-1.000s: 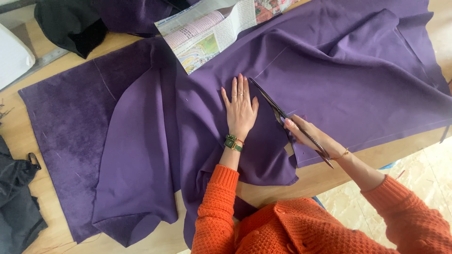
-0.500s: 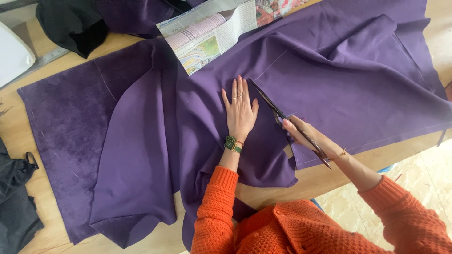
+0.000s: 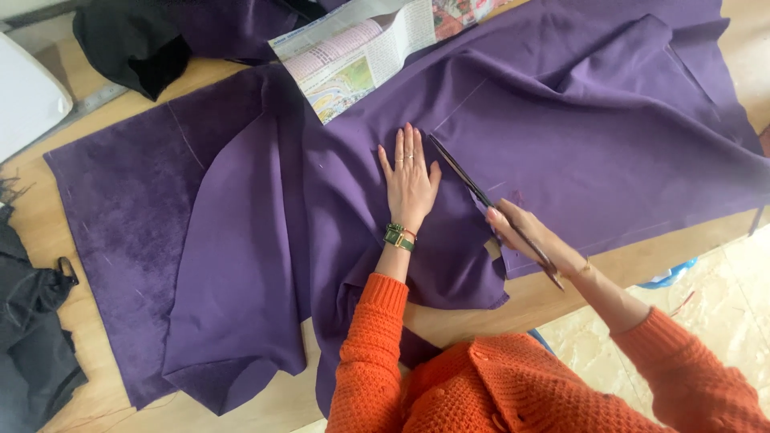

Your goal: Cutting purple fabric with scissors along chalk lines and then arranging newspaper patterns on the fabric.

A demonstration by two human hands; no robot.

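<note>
Purple fabric (image 3: 585,136) lies spread over a wooden table (image 3: 48,168). My left hand (image 3: 411,180) rests flat on the cloth, fingers apart, with a green watch on the wrist. My right hand (image 3: 521,232) grips long dark scissors (image 3: 469,180). Their blades point up and left along a cut in the fabric, just right of my left hand. A cut edge runs from the blades back toward the table's near edge.
A folded newspaper (image 3: 361,56) lies on the fabric at the top. Black cloth (image 3: 128,48) sits at the upper left, more black cloth (image 3: 32,321) at the left edge. A white object (image 3: 28,96) and a metal ruler (image 3: 88,104) lie at far left.
The scissors and my right hand have edged slightly forward along the cut. My left hand stays flat in place.
</note>
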